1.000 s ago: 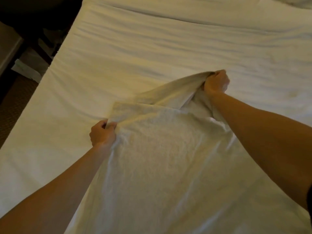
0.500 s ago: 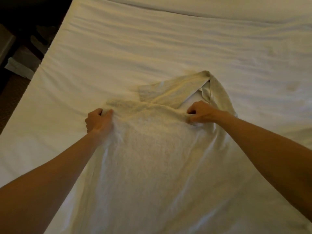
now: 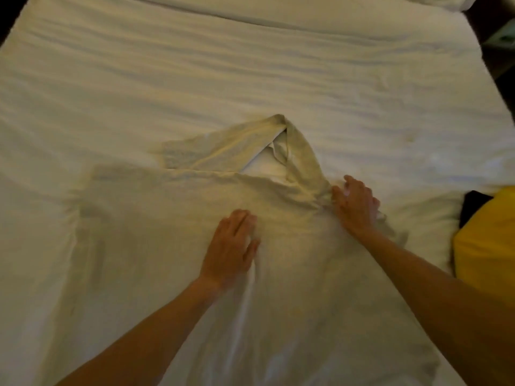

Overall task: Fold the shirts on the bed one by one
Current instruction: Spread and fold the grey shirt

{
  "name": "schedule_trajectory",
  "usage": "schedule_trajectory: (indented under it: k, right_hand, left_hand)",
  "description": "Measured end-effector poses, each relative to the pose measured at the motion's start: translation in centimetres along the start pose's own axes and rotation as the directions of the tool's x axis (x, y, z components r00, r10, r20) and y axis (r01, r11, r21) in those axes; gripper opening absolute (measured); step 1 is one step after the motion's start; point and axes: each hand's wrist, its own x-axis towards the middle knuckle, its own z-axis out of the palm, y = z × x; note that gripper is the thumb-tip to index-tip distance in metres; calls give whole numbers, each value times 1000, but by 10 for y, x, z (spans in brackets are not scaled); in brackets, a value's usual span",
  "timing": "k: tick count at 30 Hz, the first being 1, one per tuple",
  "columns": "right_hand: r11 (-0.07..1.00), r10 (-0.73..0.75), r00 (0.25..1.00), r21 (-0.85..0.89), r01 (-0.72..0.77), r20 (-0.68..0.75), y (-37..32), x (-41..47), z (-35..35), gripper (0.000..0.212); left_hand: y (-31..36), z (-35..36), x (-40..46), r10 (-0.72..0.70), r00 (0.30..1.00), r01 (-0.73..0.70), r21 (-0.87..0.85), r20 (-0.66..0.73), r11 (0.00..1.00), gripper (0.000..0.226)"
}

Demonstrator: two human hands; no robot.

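A pale grey shirt (image 3: 156,246) lies spread on the white bed (image 3: 250,65), its far part folded into a peak with a sleeve lying across. My left hand (image 3: 231,246) lies flat on the middle of the shirt, fingers straight and pressing the cloth down. At the shirt's right shoulder my right hand (image 3: 355,204) rests palm down on the fabric, fingers spread and slightly bent. Neither hand holds any cloth.
A yellow garment (image 3: 487,246) lies at the right edge of the bed with a dark item (image 3: 472,207) tucked at its far side. A pillow corner (image 3: 446,1) shows at the top right. The bed's edges drop off at both upper corners.
Both hands have let go of the shirt's folded top edge. The left hand moved right to the middle and flattened out; the right hand moved right to the shoulder. The view shifted right.
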Motion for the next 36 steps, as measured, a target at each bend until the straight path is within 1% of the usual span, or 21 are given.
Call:
schedule_trajectory:
  k: [2,4,5,7,9,13,16,18,20,21,22,23,24,25,26,27,30,32,33,34,36]
  right_hand:
    - [998,47,975,-50,-37,219,9,26,-17,56]
    - [999,42,926,-27,-34,376,8,48,-30,67]
    - [999,40,892,-43,-23,450,7,58,-35,68]
    - [988,67,803,-154,32,593,5,73,-45,70]
    - [989,55,762,-142,49,645,6,78,-52,64]
    - [977,-212,825,126,170,524,16,73,-44,43]
    - [969,-246,835,133,207,492,19,63,-34,53]
    - [966,-255,800,120,227,542,22,66,-36,50]
    - [965,-259,730,137,223,632,25,72,-44,31]
    - [966,-259,734,173,192,627,27,76,-48,24]
    - [963,-249,789,227,143,561,29,78,-50,19]
    - [951,-217,882,296,94,418,32,80,-49,16]
    - [933,-143,967,355,61,211,35,79,-47,14]
    - [915,-59,998,401,40,35,39,74,-44,14]
    - [904,-4,999,427,24,-47,44,68,-40,16]
    - [906,15,999,423,-1,-29,49,62,-35,20]
    - [947,9,973,312,-83,230,70,55,-32,41]
    - [959,-5,939,269,-94,343,84,59,-41,37]
    - [961,-20,947,267,-70,319,90,60,-45,34]
    - [960,-11,973,275,-54,231,95,61,-47,30]
    - [928,91,996,360,-92,20,103,56,-48,25]
  left_hand:
    - [23,31,12,-24,980,8,84,195,996,62]
    - [35,56,17,-78,956,16,216,282,976,70]
    - [38,65,16,-96,949,12,268,300,963,70]
    - [41,74,14,-100,954,6,316,281,949,69]
    - [40,77,13,-90,965,-5,363,246,932,70]
    - [42,82,12,-94,965,-17,417,243,909,70]
    - [41,88,8,-83,971,-19,424,222,905,70]
    - [40,89,8,-82,972,-22,432,221,902,70]
    - [39,90,8,-77,973,-25,433,218,901,70]
    - [39,90,8,-72,974,-28,428,214,903,70]
    - [39,90,8,-68,975,-29,424,211,905,70]
    - [40,90,8,-66,976,-29,423,208,906,69]
    - [40,90,8,-68,976,-27,422,208,906,69]
    - [41,89,8,-69,976,-25,421,207,907,69]
    - [41,89,8,-69,977,-24,422,204,906,69]
    - [41,88,8,-68,977,-24,423,200,906,69]
    - [41,88,8,-62,978,-31,432,199,901,69]
    - [39,89,8,-61,979,-32,440,196,897,69]
    - [38,90,8,-60,979,-32,443,193,896,69]
    - [37,91,8,-58,980,-32,444,188,895,69]
    - [37,92,8,-60,982,-27,446,180,895,69]
